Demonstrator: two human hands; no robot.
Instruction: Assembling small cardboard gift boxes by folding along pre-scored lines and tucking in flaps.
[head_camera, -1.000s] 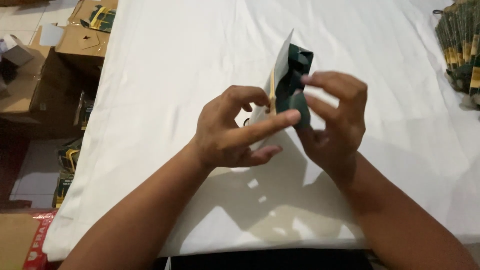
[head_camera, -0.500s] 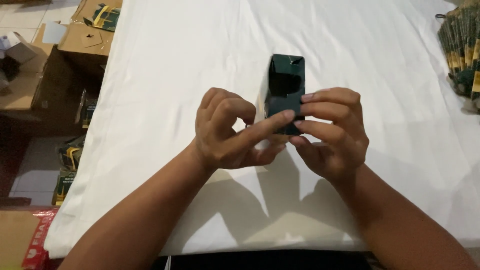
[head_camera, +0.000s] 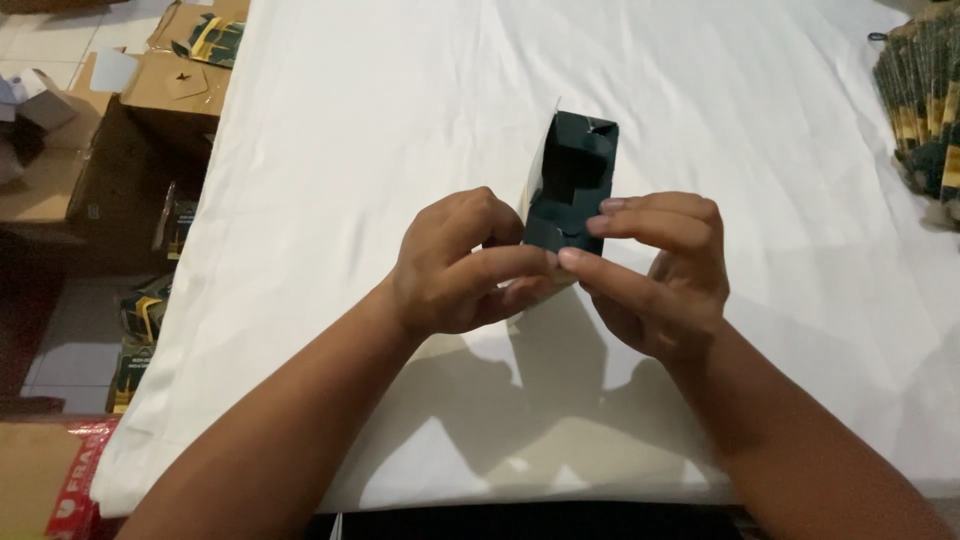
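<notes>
1. Carton (head_camera: 572, 180), small and dark green, stands up between our two hands over the middle of the counter, its near end pinched by our fingers and its far end pointing away from us.
2. Our left hand (head_camera: 455, 265) curls its fingers (head_camera: 520, 262) against the carton's left and near edge; the forefinger lies across the bottom, pressed to the card.
3. Our right hand (head_camera: 665, 275) meets it from the right, fingers (head_camera: 650, 215) pressed together on the carton's face, the thumb tip touching the left forefinger.
4. As we judge it, the carton is already squared up from flat into a box shape, with a pale flap edge showing on its left side. The near end looks to be the part in hand; whether it is fully tucked we cannot tell, since our fingers cover it.
5. Beneath lies the counter (head_camera: 400, 120), covered in a white cloth, creased, bare around the hands.
6. At the far right edge sits a stack of flat cartons (head_camera: 925, 100) in green and yellow.
7. To the left, on the floor, stand brown cardboard boxes (head_camera: 120, 130) with more green packs (head_camera: 140, 330) among them.
</notes>
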